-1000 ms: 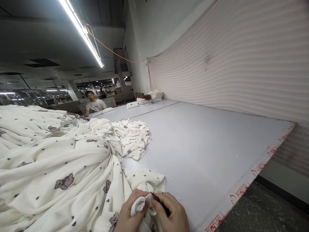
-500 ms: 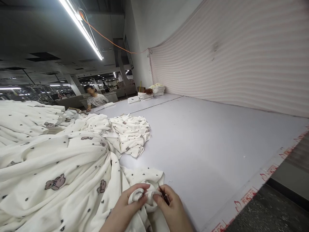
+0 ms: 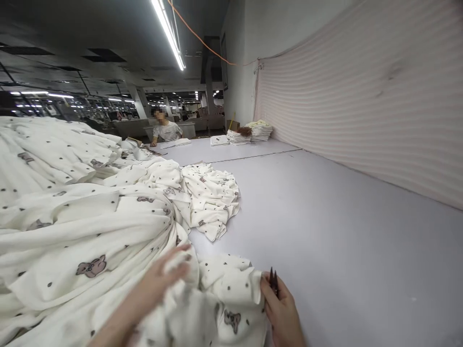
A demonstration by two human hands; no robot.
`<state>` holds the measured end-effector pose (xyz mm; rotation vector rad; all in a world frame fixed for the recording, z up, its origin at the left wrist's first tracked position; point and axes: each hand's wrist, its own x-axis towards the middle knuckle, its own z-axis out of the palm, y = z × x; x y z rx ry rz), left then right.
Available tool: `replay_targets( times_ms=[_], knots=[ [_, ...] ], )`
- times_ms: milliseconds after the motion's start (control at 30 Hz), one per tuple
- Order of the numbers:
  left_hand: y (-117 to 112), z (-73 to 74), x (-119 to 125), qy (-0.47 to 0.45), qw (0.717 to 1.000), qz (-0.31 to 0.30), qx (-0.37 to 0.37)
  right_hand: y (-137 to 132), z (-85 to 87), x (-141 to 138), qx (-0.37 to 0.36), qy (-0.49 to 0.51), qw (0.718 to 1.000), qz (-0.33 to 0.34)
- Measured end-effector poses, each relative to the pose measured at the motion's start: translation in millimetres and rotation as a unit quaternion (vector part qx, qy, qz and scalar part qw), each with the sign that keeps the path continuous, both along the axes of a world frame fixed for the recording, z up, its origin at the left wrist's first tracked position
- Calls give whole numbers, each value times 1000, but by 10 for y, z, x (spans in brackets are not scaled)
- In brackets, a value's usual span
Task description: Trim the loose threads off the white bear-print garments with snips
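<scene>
A white fabric piece (image 3: 231,289) with small dark dots and brownish bear prints lies in front of me, partly lifted. My right hand (image 3: 284,308) pinches its right edge between thumb and finger. Dark thread snips (image 3: 273,282) stay tucked in the same hand, their two points upward and slightly apart. On the left, my left hand (image 3: 159,279) is smeared by motion; a fold of the white cloth shows between its thumb and fingers. A large heap of the same printed fabric (image 3: 90,226) spreads beside and beyond it.
The pale tabletop (image 3: 325,231) extends right and away, crossed by a dark seam. Folded white stacks (image 3: 238,137) stand at the far end. A pinkish striped sheet (image 3: 354,106) hangs along the right. Across the table is another person (image 3: 167,131).
My hands have moved apart, the left going left and the right going right, spreading the fabric that was bunched between them. The view has turned left, and the snips now point upward.
</scene>
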<state>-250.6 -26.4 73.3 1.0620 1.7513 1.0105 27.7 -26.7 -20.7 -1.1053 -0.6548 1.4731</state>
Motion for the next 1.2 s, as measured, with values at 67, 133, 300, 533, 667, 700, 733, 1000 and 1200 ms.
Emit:
replay_targets(
  times_ms=[67, 133, 300, 533, 667, 700, 733, 1000, 1200],
  knots=[
    [-103, -204, 438, 60, 986, -151, -39, -57, 76, -133, 47, -8, 998, 37],
    [-201, -346, 769, 105, 972, -208, -19, -121, 121, -216, 90, -48, 993, 66],
    [-484, -266, 945, 54, 959, -263, 93, -279, 151, -312, 167, -143, 974, 51],
    [-707, -237, 844, -79, 973, -197, 94, -556, 302, -224, 162, -153, 975, 20],
    [-770, -276, 808, -119, 967, -200, 103, -657, 280, -123, 224, -255, 940, 34],
    [-785, -271, 802, -125, 966, -198, 108, -674, 260, -123, 245, -280, 927, 46],
    [-798, -265, 800, -129, 965, -197, 113, -688, 241, -133, 262, -300, 916, 55],
    [-831, -282, 801, -121, 962, -205, 135, -678, 282, -258, 275, -322, 903, 81],
    [-859, -292, 835, -125, 961, -205, 139, -684, 245, -295, 242, -272, 930, 47]
  ],
)
